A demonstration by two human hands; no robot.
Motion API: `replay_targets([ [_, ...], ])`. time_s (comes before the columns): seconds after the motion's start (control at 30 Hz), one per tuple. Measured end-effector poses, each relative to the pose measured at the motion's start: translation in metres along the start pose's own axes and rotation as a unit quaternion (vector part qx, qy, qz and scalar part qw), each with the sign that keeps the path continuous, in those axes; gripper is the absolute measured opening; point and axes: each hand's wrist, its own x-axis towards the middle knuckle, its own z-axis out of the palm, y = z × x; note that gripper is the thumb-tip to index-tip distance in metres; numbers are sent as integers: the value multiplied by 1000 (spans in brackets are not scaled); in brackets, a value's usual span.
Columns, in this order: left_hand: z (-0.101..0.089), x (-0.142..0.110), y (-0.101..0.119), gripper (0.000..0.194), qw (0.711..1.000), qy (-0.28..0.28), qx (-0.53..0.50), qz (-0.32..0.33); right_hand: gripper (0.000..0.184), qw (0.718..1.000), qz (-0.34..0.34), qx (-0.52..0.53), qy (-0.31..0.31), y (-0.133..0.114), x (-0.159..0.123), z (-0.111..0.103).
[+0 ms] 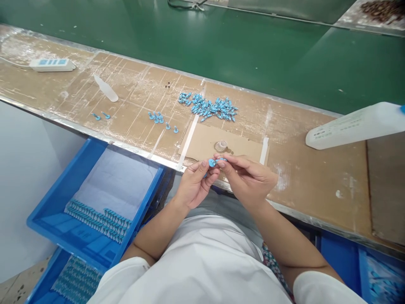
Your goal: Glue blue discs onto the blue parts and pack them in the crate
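Observation:
Close together at the table's front edge, both hands are closed with fingertips almost meeting. My left hand [196, 184] pinches a small blue part with a round base [211, 163]; a bit more blue shows below its thumb. The fingertips of my right hand [248, 177] grip a small blue piece [222, 159] beside that base; whether the two are joined is unclear. Just beyond lies a cardboard sheet [243, 147] bearing a small clear cup [222, 145] and a wet spot. Farther back is a heap of blue pieces [215, 109]. Several round-based blue parts [156, 117] stand to the left.
Two more blue parts [106, 115], a white squeeze bottle [106, 89] and a power strip [52, 64] lie leftward. A large white jug [351, 126] is at right. Below left, a blue tray [57, 194] holds rows of parts. A green surface [253, 59] runs behind.

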Motion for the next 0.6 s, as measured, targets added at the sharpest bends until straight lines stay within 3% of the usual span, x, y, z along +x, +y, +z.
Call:
replay_targets([
  [0.6,-1,-1,0,15,998,57,6,5,26,996,-46,-77,-8,-3,1,3],
])
